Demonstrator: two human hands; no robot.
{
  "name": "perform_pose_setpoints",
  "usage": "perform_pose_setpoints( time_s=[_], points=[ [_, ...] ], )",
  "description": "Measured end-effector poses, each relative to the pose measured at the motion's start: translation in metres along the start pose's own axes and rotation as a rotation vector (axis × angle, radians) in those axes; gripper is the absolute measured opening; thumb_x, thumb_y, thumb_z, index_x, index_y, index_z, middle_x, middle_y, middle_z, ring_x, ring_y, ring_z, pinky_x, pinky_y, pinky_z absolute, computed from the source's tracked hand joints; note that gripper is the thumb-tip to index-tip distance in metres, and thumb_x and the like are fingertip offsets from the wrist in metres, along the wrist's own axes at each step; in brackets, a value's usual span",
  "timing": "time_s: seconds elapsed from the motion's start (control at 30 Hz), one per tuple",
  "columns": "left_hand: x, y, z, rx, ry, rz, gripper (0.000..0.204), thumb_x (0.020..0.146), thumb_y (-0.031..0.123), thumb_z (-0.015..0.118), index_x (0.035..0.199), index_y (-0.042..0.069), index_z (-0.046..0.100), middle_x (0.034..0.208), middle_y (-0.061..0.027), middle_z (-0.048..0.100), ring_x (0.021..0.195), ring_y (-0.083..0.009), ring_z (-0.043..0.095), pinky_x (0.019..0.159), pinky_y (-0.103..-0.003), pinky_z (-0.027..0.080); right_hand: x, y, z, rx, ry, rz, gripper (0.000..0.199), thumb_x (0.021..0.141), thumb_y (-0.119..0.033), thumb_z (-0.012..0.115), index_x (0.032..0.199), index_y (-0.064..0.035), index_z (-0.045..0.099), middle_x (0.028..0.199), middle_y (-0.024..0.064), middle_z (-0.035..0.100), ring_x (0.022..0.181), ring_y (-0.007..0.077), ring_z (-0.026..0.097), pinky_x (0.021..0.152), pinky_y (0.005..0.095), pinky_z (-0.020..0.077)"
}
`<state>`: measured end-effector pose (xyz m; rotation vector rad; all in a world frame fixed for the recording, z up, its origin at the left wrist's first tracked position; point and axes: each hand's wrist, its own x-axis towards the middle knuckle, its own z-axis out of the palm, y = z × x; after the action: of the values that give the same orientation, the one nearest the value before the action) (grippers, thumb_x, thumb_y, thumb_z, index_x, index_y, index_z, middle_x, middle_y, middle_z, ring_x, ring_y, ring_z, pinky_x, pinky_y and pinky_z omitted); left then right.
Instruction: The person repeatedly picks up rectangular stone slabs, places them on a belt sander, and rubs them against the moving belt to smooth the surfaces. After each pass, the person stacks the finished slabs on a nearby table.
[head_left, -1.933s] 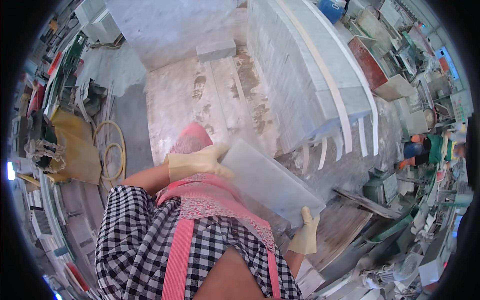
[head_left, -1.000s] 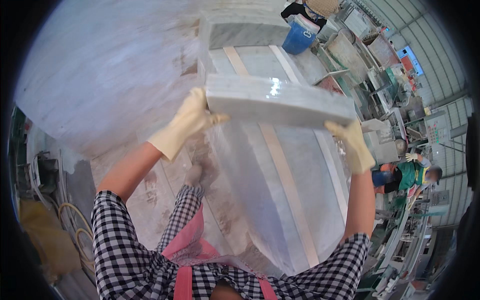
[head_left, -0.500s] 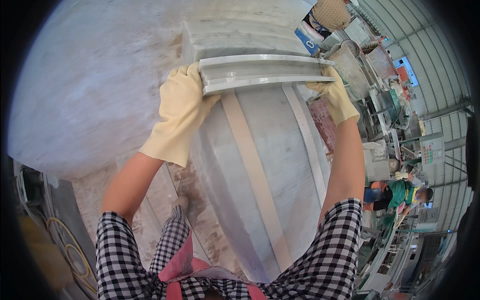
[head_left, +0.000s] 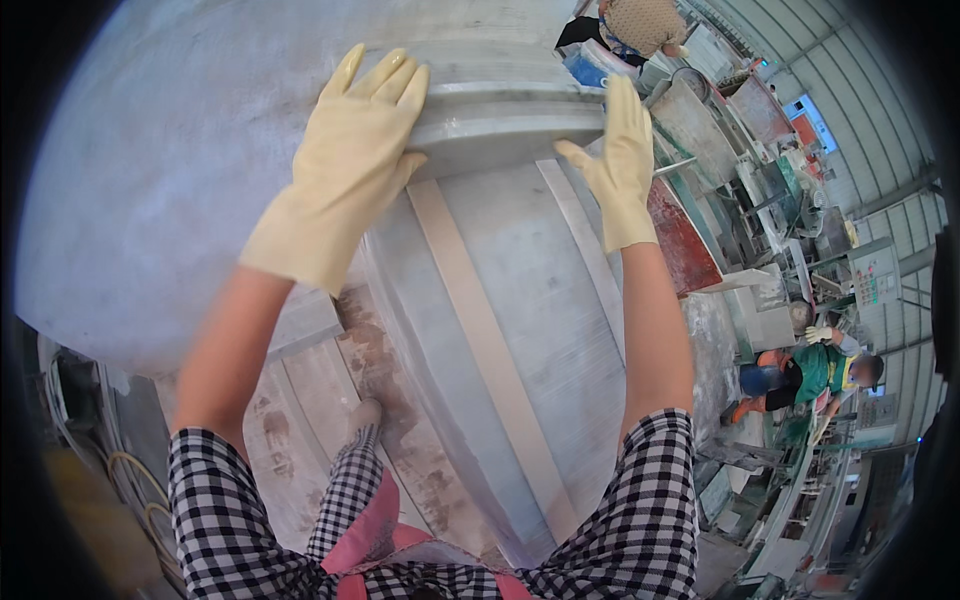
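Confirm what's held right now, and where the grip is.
A grey stone slab, held at its two ends: left hand flat over the left end, right hand against the right end. It sits atop the slab stack.

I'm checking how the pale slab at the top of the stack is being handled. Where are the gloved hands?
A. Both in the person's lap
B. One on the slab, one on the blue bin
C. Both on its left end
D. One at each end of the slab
D: the left hand lies over the left end of the slab and the right hand presses against its right end.
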<state>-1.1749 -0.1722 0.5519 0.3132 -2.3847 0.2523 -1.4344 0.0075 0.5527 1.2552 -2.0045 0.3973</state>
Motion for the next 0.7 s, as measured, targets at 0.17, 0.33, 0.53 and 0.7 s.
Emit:
perform_pose_setpoints(
  time_s=[0.17,0.33,0.53,0.7],
  points=[
    [0.027,-0.022,0.0,-0.152,-0.215,-0.041,0.077,0.072,0.023,0.081,0.136,-0.005,0.049,0.14,-0.0205,0.055,0.134,-0.036,0.049,0.119,-0.048,0.033,0.035,0.0,0.021,0.036,-0.127,-0.281,0.095,0.07,-0.053,0.083,0.144,-0.0055,0.046,0.147,0.0167,0.047,0.137,0.0312,0.043,0.111,0.0398,0.0368],
    [0.055,-0.041,0.019,-0.331,-0.558,-0.072,0.078,0.074,0.032,0.079,0.135,-0.006,0.049,0.14,-0.0231,0.054,0.132,-0.039,0.049,0.118,-0.05,0.032,0.058,0.025,0.041,0.162,-0.448,-0.205,0.093,0.072,-0.061,0.08,0.143,-0.0097,0.049,0.145,0.0147,0.05,0.134,0.0314,0.047,0.108,0.0418,0.0427],
    [0.018,-0.031,0.043,-0.099,-0.293,-0.004,0.087,0.076,0.041,0.08,0.143,-0.003,0.046,0.15,-0.0237,0.046,0.139,-0.0378,0.044,0.118,-0.052,0.031,0.038,0.022,0.043,0.065,-0.417,-0.159,0.098,0.076,-0.065,0.075,0.146,-0.0028,0.045,0.147,0.0159,0.049,0.133,0.0337,0.048,0.109,0.0423,0.0409],
    [0.021,-0.036,0.043,-0.113,-0.289,-0.038,0.086,0.08,0.044,0.078,0.146,-0.001,0.045,0.153,-0.0226,0.043,0.143,-0.038,0.04,0.122,-0.051,0.026,0.034,0.024,0.042,0.135,-0.364,-0.189,0.095,0.077,-0.061,0.075,0.146,-0.0034,0.045,0.145,0.0174,0.051,0.132,0.0343,0.048,0.112,0.0413,0.0374]
  ],
)
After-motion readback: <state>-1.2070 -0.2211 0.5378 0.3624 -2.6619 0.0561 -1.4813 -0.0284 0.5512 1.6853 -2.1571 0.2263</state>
